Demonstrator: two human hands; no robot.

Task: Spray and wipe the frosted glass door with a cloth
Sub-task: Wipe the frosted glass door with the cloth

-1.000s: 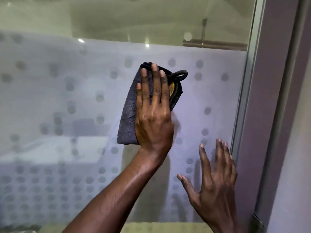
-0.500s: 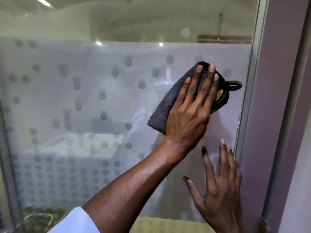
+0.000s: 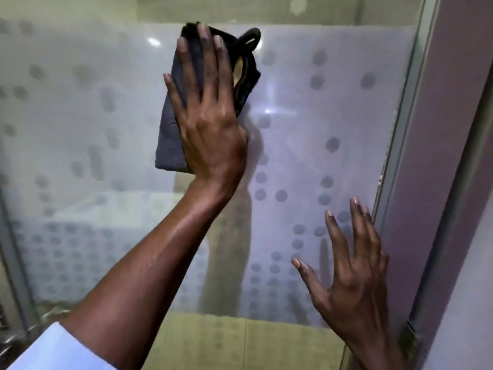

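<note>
Two hands are up at the frosted glass door (image 3: pixel 80 116), its pane dotted with grey spots. From the lower left corner a white sleeve (image 3: pixel 53 348) and a bare forearm reach up to the left hand (image 3: pixel 210 129), which lies flat with straight fingers and presses a folded dark grey cloth (image 3: pixel 170 140) against the glass near the top edge of the frosted band. The cloth's black loop (image 3: pixel 252 36) sticks out just right of the fingertips. Lower, close to the door's right edge, the right hand (image 3: pixel 352 284) is released, fingers spread and holding nothing; whether it touches the pane I cannot tell. Just beside it stands the mauve door frame (image 3: pixel 440 156).
</note>
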